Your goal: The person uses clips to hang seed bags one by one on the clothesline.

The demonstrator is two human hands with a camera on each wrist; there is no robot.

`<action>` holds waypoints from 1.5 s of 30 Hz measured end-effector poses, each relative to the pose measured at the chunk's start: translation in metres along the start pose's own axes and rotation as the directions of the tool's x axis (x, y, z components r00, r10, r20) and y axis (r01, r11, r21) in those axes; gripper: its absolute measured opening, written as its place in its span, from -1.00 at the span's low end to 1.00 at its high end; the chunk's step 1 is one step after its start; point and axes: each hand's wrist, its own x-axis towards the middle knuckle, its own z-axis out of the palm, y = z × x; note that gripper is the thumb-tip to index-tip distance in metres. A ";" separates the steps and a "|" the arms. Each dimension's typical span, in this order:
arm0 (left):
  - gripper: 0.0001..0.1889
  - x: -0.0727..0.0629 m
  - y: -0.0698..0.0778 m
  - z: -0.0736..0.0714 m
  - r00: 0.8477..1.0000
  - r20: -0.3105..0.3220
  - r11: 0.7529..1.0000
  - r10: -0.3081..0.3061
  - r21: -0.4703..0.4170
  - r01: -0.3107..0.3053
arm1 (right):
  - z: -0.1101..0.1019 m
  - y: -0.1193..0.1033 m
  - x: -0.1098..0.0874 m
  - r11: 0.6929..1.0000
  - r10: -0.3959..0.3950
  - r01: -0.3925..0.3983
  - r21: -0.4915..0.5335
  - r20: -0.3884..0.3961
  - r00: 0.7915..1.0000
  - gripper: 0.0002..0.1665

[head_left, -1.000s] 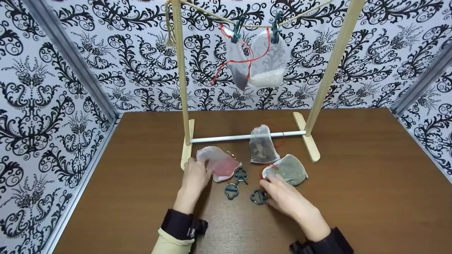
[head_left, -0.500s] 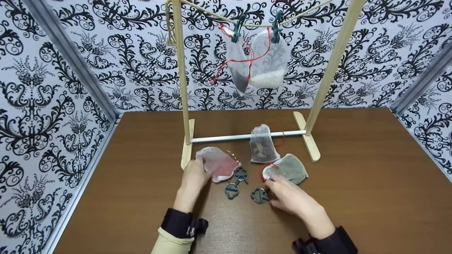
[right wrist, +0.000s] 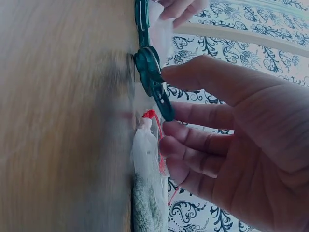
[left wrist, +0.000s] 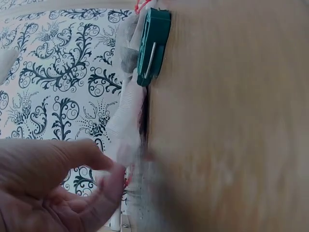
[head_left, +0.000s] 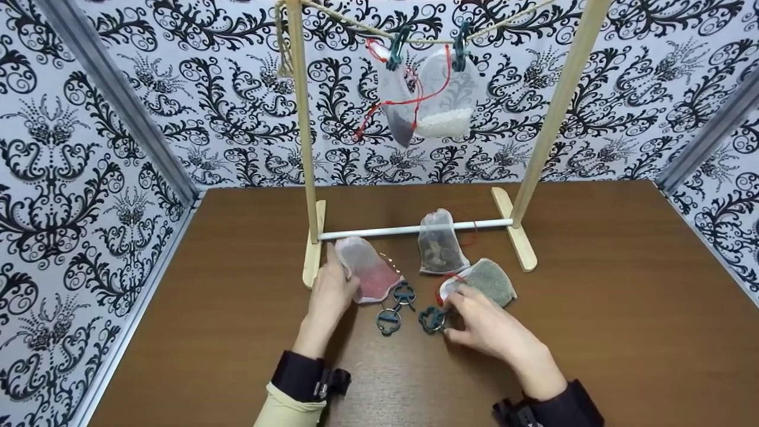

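My left hand (head_left: 331,290) pinches the white upper edge of a mesh bag with pink filling (head_left: 375,276), which lies on the table. In the left wrist view, thumb and forefinger meet at the pale fabric (left wrist: 126,121). My right hand (head_left: 492,325) pinches a dark green plant clip (head_left: 431,320) between thumb and forefinger. The right wrist view shows this clip (right wrist: 149,70) tilted at the tabletop, the other fingers loosely bent beside it. Two more green clips (head_left: 388,321) lie beside the pink bag. Just beyond the right hand is a bag with greenish filling (head_left: 489,283).
A wooden stand (head_left: 304,118) with a white crossbar (head_left: 379,232) spans the back. On its rope (head_left: 350,22), clips hold a white-filled bag (head_left: 447,121) and a dark-filled bag (head_left: 398,127) with red strings. Another mesh bag (head_left: 442,249) lies over the crossbar.
My left hand has shifted the pink bag's upper edge away towards the crossbar. The clip at my right fingers has turned and tilted up slightly. The hanging bags swing a little.
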 end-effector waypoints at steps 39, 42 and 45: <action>-0.84 0.007 0.039 -0.041 0.871 -0.474 0.953 0.129 -0.184 -0.241 | -0.034 0.012 0.019 0.953 -0.254 0.302 0.012 -0.509 0.822 -0.59; -0.86 0.015 0.047 -0.051 0.849 -0.505 0.950 0.158 -0.157 -0.271 | -0.055 0.005 0.032 0.943 -0.296 0.332 -0.027 -0.527 0.797 -0.61; -0.89 0.025 0.060 -0.068 0.826 -0.529 0.943 0.196 -0.129 -0.307 | -0.082 -0.006 0.050 0.930 -0.331 0.363 -0.057 -0.559 0.760 -0.67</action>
